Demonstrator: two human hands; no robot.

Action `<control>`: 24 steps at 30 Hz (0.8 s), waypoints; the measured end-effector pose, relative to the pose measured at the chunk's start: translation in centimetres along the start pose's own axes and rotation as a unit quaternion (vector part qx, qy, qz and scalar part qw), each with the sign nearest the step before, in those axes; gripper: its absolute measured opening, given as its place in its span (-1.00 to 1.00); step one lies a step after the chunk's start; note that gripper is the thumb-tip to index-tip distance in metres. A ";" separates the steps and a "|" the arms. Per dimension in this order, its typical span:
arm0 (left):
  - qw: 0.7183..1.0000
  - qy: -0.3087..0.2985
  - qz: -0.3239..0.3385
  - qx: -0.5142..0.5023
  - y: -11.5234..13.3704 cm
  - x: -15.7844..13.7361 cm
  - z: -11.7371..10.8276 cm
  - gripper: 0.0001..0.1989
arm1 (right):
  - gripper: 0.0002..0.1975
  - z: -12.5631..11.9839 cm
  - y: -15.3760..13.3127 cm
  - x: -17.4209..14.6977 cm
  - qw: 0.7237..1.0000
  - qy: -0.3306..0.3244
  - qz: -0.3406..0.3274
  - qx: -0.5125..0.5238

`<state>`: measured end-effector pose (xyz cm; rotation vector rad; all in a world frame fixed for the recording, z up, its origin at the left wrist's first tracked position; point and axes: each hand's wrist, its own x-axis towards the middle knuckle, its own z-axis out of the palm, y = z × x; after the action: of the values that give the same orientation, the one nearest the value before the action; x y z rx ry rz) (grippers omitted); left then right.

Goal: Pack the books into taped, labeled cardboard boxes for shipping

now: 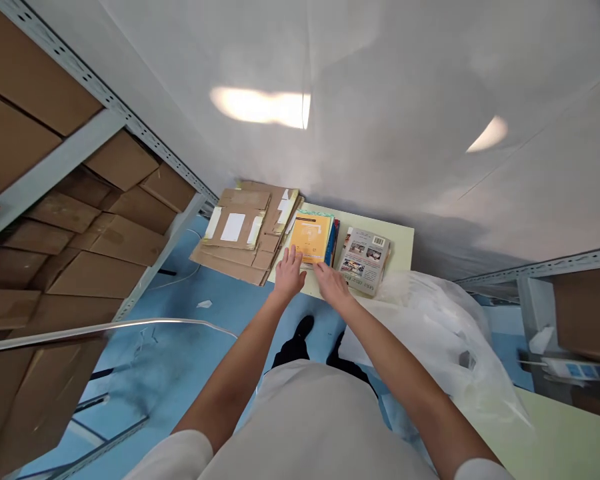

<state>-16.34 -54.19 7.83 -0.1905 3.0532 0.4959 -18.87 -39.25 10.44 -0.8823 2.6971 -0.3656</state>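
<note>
A stack of books with an orange-yellow book [311,239] on top lies on a pale table [403,241]. Blue and dark red edges of the books below stick out at its right. My left hand [289,272] rests at the stack's near left corner, its fingers stretched out and apart. At the near right corner, my right hand [332,283] touches the edge of the stack with its fingertips; its fingers are extended and not wrapped round it. Just right of the stack lies a grey book [364,260] with small pictures and a barcode, touched by neither hand.
Flattened cardboard [260,260] overhangs the table's left side. A clear plastic bag [430,333] bulges at the right. Shelves of cardboard boxes [105,247] stand left, another rack [535,313] right. A grey wall [380,133] rises behind the table.
</note>
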 end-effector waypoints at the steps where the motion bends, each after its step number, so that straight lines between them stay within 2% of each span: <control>1: 1.000 -0.019 0.019 0.016 -0.4 0.6 0.2 -0.41 | -0.49 0.1 -0.3 0.9 1.000 0.002 0.022 -0.006; 5: 0.995 -0.074 0.058 0.035 -2.3 2.1 1.0 -0.31 | -0.47 1.4 -1.6 3.7 0.994 -0.001 0.096 -0.045; 8: 0.993 -0.072 0.092 0.022 -3.6 2.0 1.3 -0.30 | -0.52 2.7 -2.4 4.7 0.989 -0.001 0.124 -0.078; 12: 0.990 -0.053 0.132 -0.004 -4.8 0.5 0.6 -0.40 | -0.60 4.0 -3.3 3.9 0.986 0.007 0.137 -0.098; 16: 0.982 -0.068 0.162 -0.072 -6.2 -0.6 -0.6 -0.50 | -0.61 4.6 -3.5 1.7 0.987 0.000 0.140 -0.081; 20: 0.984 -0.023 0.102 -0.142 -7.4 1.6 -1.4 -0.62 | -0.57 5.7 -3.0 0.0 0.981 0.045 0.190 0.007; 22: 0.981 -0.005 0.050 -0.186 -7.7 3.6 -1.7 -0.63 | -0.57 6.4 -2.5 -0.6 0.969 0.106 0.207 0.085; 24: 0.968 -0.022 -0.005 -0.251 -7.9 5.4 -1.9 -0.63 | -0.60 7.0 -2.0 -1.1 0.947 0.178 0.203 0.174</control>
<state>-20.71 -62.83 6.83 -0.2046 2.8156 1.2461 -14.60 -41.17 4.76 -0.1598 2.8980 -0.9418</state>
